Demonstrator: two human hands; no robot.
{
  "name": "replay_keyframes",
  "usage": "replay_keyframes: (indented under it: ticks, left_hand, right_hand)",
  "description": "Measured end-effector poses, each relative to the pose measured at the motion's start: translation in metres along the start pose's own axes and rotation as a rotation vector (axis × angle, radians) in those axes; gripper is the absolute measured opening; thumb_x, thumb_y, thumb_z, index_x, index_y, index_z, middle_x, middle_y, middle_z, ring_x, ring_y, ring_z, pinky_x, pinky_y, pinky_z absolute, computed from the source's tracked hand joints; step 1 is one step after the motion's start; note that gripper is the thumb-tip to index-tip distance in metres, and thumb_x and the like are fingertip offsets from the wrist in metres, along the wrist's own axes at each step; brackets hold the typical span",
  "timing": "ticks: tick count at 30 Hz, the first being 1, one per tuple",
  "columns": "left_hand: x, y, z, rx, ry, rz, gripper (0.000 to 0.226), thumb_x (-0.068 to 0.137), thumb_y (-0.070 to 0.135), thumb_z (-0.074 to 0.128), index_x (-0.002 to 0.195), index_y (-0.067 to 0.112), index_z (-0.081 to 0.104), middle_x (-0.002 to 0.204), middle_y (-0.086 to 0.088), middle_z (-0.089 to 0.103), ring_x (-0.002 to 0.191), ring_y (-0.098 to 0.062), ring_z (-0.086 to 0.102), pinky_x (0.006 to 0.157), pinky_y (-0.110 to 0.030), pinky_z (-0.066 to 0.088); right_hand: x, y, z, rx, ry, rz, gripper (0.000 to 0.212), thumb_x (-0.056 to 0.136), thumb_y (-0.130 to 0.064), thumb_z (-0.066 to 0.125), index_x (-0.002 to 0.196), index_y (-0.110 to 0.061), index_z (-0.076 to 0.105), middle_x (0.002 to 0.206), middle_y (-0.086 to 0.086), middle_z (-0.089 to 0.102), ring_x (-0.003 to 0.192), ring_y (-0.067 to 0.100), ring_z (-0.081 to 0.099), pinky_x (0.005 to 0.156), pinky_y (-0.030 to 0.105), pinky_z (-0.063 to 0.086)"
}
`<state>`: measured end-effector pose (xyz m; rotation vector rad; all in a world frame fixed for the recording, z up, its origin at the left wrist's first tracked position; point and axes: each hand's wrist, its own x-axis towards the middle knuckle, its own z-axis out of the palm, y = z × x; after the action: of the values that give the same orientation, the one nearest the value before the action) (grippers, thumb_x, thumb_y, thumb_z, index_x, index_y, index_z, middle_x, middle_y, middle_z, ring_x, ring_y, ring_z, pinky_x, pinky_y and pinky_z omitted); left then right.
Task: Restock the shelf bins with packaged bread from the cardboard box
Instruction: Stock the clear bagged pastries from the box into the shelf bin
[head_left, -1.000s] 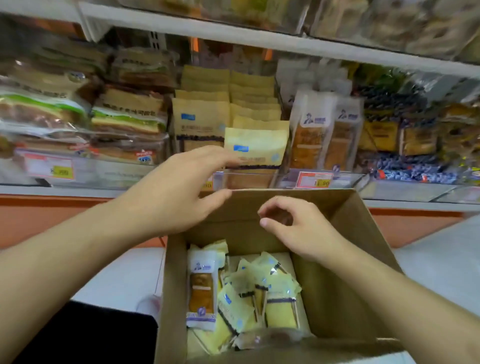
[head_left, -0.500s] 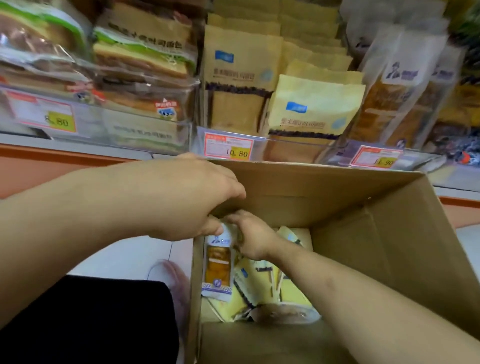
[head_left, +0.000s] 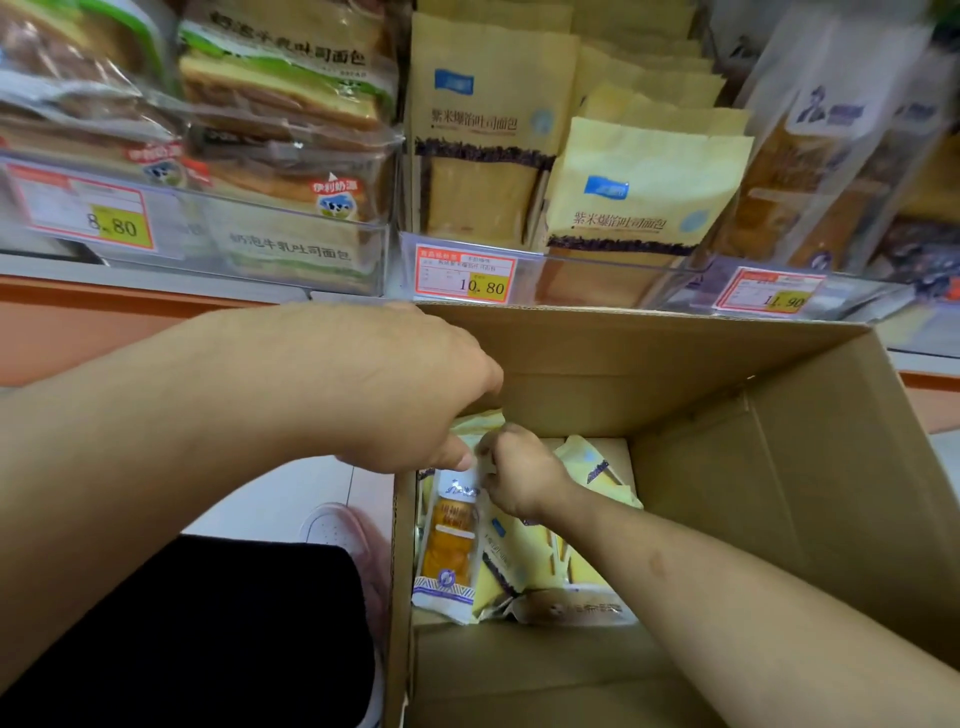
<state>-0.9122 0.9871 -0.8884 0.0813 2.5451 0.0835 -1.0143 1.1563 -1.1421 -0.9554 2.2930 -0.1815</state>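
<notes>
An open cardboard box (head_left: 675, 374) stands below the shelf, with several yellow bread packets (head_left: 524, 551) lying at its bottom. Among them on the left lies a white-topped clear packet of orange bread (head_left: 449, 545). My right hand (head_left: 519, 473) is deep in the box and pinches that packet's top edge. My left hand (head_left: 415, 395) reaches over the box's left wall, its fingertips right at the same packet top. Its curled fingers are hidden under the hand, so its hold is unclear.
Clear shelf bins sit above the box. The left bin holds sandwich loaves (head_left: 291, 156), the middle bin (head_left: 597, 280) yellow packets (head_left: 639, 208), the right bin white-topped bread packets (head_left: 810, 171). A pink-white shoe (head_left: 343, 530) and a black trouser leg (head_left: 208, 623) are left of the box.
Both hands dropped from the box's rim down into the box and met at the top of the white-topped packet. The view tilted down and closer to the shelf.
</notes>
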Motion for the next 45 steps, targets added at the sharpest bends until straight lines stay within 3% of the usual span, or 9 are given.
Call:
replay_keyframes:
  ticks: [7,11,18,21,26,30,35,39,45]
  left_hand:
    - [0.018,0.003,-0.001,0.048,-0.072,0.056,0.059,0.094,0.063,0.059,0.143,0.033,0.047,0.135,0.008,0.057,0.118,-0.023,0.058,0.101,-0.043,0.051]
    - [0.023,0.003,-0.006,0.026,-0.081,0.05,0.063,0.093,0.064,0.061,0.145,0.031,0.047,0.133,0.005,0.061,0.119,-0.023,0.06,0.099,-0.043,0.054]
    - [0.027,0.013,-0.023,0.033,-0.05,0.022,0.067,0.094,0.062,0.06,0.152,0.033,0.042,0.14,0.002,0.059,0.122,-0.025,0.059,0.097,-0.036,0.052]
    - [0.031,0.022,-0.031,-0.003,-0.009,0.023,0.069,0.091,0.065,0.063,0.148,0.03,0.046,0.139,0.001,0.061,0.12,-0.025,0.061,0.099,-0.042,0.053]
    - [0.038,0.048,-0.047,-0.21,0.257,0.021,0.075,0.079,0.068,0.074,0.138,0.029,0.05,0.13,0.004,0.064,0.112,-0.019,0.063,0.094,-0.043,0.056]
    - [0.04,0.084,-0.059,-0.466,0.504,0.077,0.058,0.077,0.06,0.081,0.123,0.036,0.055,0.116,0.014,0.065,0.089,-0.004,0.063,0.08,-0.034,0.059]
    - [0.048,0.131,-0.064,-0.713,0.601,0.126,0.047,0.08,0.049,0.084,0.113,0.039,0.052,0.095,0.015,0.07,0.075,0.0,0.068,0.07,-0.03,0.061]
    - [0.062,0.155,-0.07,-0.7,0.75,0.125,0.051,0.084,0.047,0.08,0.128,0.043,0.055,0.109,0.022,0.068,0.091,0.007,0.063,0.075,-0.013,0.051]
    - [0.079,0.169,-0.117,-0.669,0.971,0.198,0.041,0.088,0.034,0.079,0.125,0.043,0.064,0.11,0.023,0.07,0.101,0.006,0.064,0.083,-0.02,0.056]
  right_hand:
    - [-0.002,0.001,0.005,0.142,0.011,0.071,0.022,0.084,-0.01,0.06,0.068,-0.024,0.065,0.078,-0.008,0.066,0.08,0.019,0.065,0.064,0.028,0.051]
    - [-0.005,0.003,-0.003,0.369,-0.121,0.023,0.014,0.084,-0.012,0.066,0.072,-0.021,0.067,0.077,-0.008,0.071,0.083,0.014,0.069,0.083,0.039,0.061]
    - [-0.052,-0.001,-0.074,0.558,-0.196,-0.076,0.022,0.092,0.001,0.061,0.084,-0.019,0.064,0.079,0.005,0.065,0.077,0.014,0.06,0.07,0.038,0.053]
    - [-0.087,0.0,-0.128,0.549,-0.086,-0.123,0.014,0.099,-0.002,0.066,0.089,-0.013,0.062,0.078,0.006,0.06,0.074,0.012,0.06,0.07,0.039,0.063]
    - [-0.15,0.011,-0.206,0.568,0.187,-0.169,0.021,0.102,-0.004,0.062,0.088,-0.019,0.06,0.085,0.02,0.063,0.083,0.028,0.065,0.069,0.061,0.064]
    - [-0.193,0.027,-0.241,0.674,0.5,-0.132,0.02,0.107,-0.009,0.056,0.09,-0.021,0.058,0.083,-0.003,0.07,0.089,0.021,0.075,0.065,0.052,0.066]
    - [-0.227,0.034,-0.262,0.676,0.746,-0.2,0.019,0.107,-0.009,0.054,0.091,-0.02,0.055,0.082,0.005,0.068,0.084,0.019,0.074,0.067,0.049,0.066]
    - [-0.244,0.037,-0.273,0.702,0.851,-0.329,0.016,0.106,-0.01,0.056,0.093,-0.019,0.056,0.089,0.018,0.064,0.089,0.037,0.07,0.071,0.057,0.064]
    - [-0.257,0.057,-0.296,0.724,1.04,-0.493,0.014,0.101,-0.007,0.064,0.104,-0.02,0.062,0.114,0.003,0.074,0.11,0.023,0.071,0.088,0.053,0.062]
